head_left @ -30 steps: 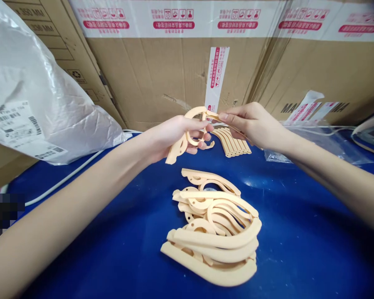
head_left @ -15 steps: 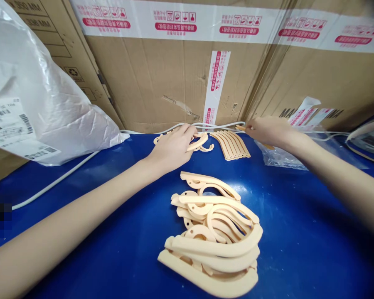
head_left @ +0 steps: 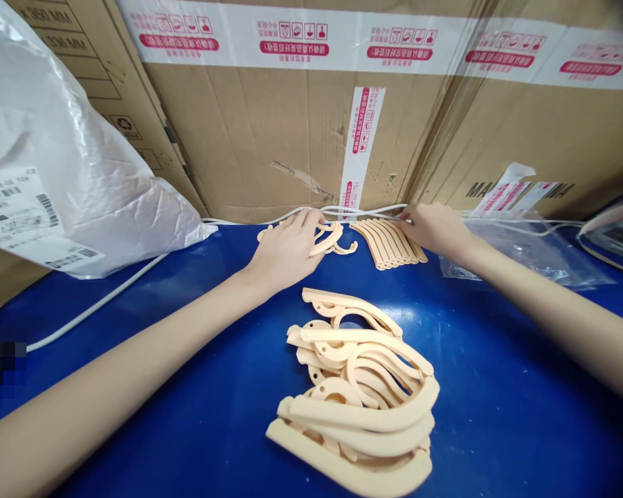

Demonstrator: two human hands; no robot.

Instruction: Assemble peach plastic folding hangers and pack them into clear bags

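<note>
My left hand (head_left: 286, 249), fingers curled, is closed over a small heap of beige plastic hanger hook parts (head_left: 331, 239) at the back of the table; its fingertips are partly hidden. To its right, curved beige hanger arms (head_left: 387, 242) lie side by side in a tight row. At the right end of that row my right hand (head_left: 436, 225) has its fingers pinched on the outermost hanger arm (head_left: 418, 253). Nearer to me lies a loose pile of folded beige hangers (head_left: 358, 415), several stacked over one another.
Tall cardboard boxes (head_left: 270, 131) stand along the back of the blue table (head_left: 187, 415). A stuffed white plastic bag (head_left: 98, 166) leans at left, with a white cable (head_left: 98, 301) below it. Clear plastic film (head_left: 529, 259) lies beyond my right forearm, near an iron (head_left: 615, 225).
My right hand has moved slightly left and down, bringing a hanger arm against the right end of the row. My left hand has stayed about where it was.
</note>
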